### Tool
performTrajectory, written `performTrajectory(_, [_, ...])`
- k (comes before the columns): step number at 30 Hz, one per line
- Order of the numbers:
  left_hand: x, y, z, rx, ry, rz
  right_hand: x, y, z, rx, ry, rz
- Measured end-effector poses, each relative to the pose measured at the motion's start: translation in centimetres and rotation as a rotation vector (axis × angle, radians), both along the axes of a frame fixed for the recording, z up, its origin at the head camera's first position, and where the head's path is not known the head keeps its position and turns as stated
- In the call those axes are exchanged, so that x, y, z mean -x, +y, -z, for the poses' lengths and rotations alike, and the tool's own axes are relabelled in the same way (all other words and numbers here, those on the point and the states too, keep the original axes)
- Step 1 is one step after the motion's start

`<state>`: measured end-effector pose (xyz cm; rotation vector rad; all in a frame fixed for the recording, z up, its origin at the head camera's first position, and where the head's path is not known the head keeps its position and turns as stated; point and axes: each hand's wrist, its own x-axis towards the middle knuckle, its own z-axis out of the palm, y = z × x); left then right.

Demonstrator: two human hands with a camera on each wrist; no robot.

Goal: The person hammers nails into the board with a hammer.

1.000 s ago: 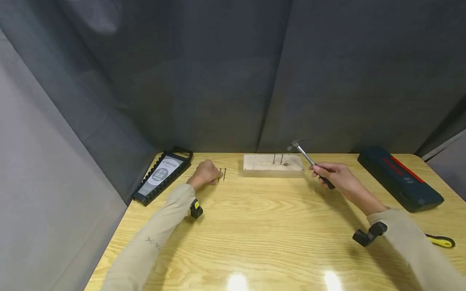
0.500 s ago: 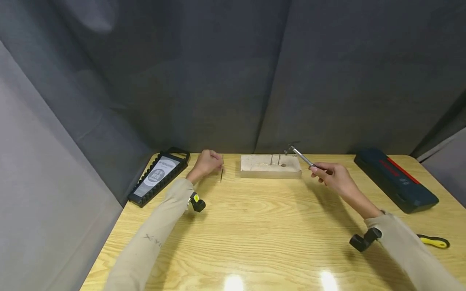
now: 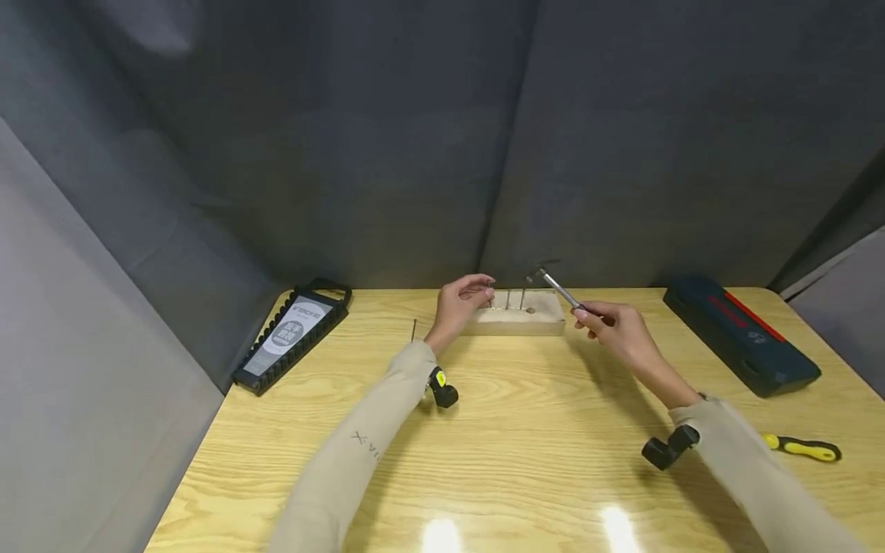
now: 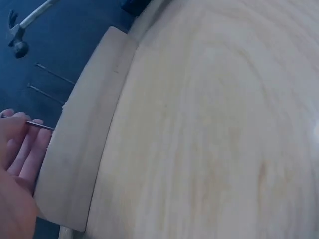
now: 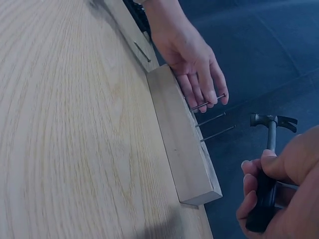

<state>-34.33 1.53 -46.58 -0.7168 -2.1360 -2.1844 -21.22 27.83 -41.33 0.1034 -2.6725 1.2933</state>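
A pale wooden block (image 3: 515, 329) lies near the table's back edge with two nails (image 5: 218, 134) standing up in its top. My left hand (image 3: 456, 307) pinches a third nail (image 5: 209, 104) between thumb and fingers; in the left wrist view this nail stands upright with its lower end at the block's top. My right hand (image 3: 622, 334) grips a small claw hammer (image 3: 560, 290) by its black handle. The hammer's head (image 5: 266, 120) is raised beside the standing nails, apart from them. Another nail (image 3: 414, 330) lies on the table, left of the block.
A black slotted rack (image 3: 292, 336) with a white label lies at the left. On the right are a dark blue case (image 3: 743, 334) with a red strip and a yellow-and-black tool handle (image 3: 805, 448). Dark curtain (image 3: 387, 177) hangs behind the table (image 3: 512, 445).
My left hand has picked up a nail from the table and moved right to the block. The right hand still holds the hammer in about the same place, as the view shifts slightly.
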Motion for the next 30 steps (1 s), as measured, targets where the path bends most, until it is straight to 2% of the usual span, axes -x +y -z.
performTrajectory(5, [-0.5, -0.4, 0.7, 0.097, 0.065, -0.019, 0.0, -0.5, 0.4, 0.003, 0.015, -0.015])
performTrajectory(9, [-0.6, -0.4, 0.8, 0.116, 0.1, -0.006, 0.2, -1.0, 0.1, 0.007, 0.032, -0.02])
performTrajectory(13, [-0.5, -0.2, 0.8, 0.11, 0.075, 0.006, 0.7, -1.5, -0.2, -0.01, 0.083, -0.044])
performTrajectory(17, [-0.3, 0.0, 0.7, 0.114, 0.061, -0.008, 1.2, -2.1, -0.1, -0.065, 0.164, -0.065])
performTrajectory(23, [-0.1, -0.1, 1.0, 0.124, 0.046, -0.012, 1.7, -3.3, -0.2, -0.172, 0.232, -0.104])
performTrajectory(25, [-0.1, -0.2, 1.1, 0.13, 0.046, -0.015, 1.8, -3.8, -0.7, -0.213, 0.295, -0.109])
performTrajectory(30, [-0.1, -0.2, 1.2, 0.115, 0.052, -0.024, 2.1, -5.0, -1.9, -0.211, 0.57, -0.034])
